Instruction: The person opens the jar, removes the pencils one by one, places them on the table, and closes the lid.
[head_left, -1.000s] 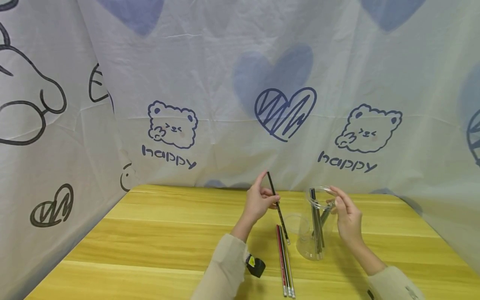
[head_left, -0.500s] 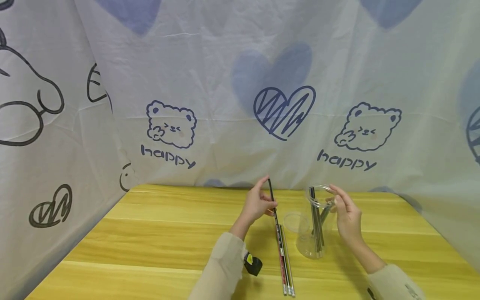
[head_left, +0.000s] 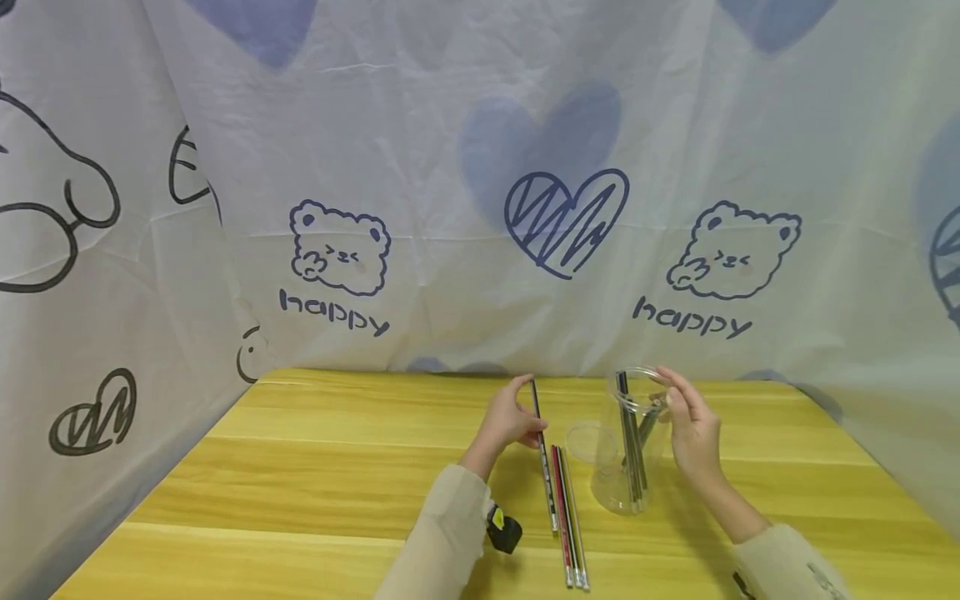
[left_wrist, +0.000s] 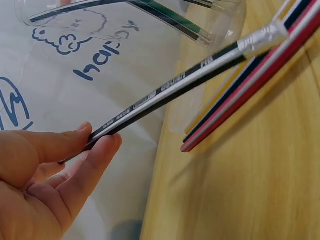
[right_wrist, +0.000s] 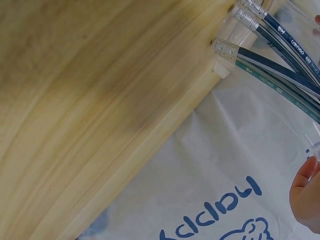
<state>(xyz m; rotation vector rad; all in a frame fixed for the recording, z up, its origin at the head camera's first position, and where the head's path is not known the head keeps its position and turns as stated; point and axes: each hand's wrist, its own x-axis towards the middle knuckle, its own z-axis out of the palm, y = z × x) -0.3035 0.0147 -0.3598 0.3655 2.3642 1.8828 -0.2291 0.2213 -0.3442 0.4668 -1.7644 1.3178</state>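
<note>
My left hand (head_left: 510,419) pinches a black-and-silver pencil (head_left: 545,477) between thumb and fingers near its upper end. In the left wrist view, the pencil's silver-capped end (left_wrist: 262,39) points away from the hand. Just right of it, a red, a dark and a yellowish pencil lie side by side on the table, the red pencil (left_wrist: 235,106) nearest. My right hand (head_left: 695,435) holds the rim of a clear plastic cup (head_left: 604,487), which stands upright. Several dark and green pencils (right_wrist: 280,90) lean inside the cup, capped ends down. The right wrist view shows only part of that hand.
A clear round disc (head_left: 585,442) lies on the yellow wood-grain table (head_left: 315,475) behind and left of the cup. A printed white cloth (head_left: 450,283) hangs along the table's back edge. A black device (head_left: 504,532) is at the left wrist.
My left hand has lowered, and its pencil has swung from the right of the row, across it, to its left side. My right hand has stayed at the cup's rim.
</note>
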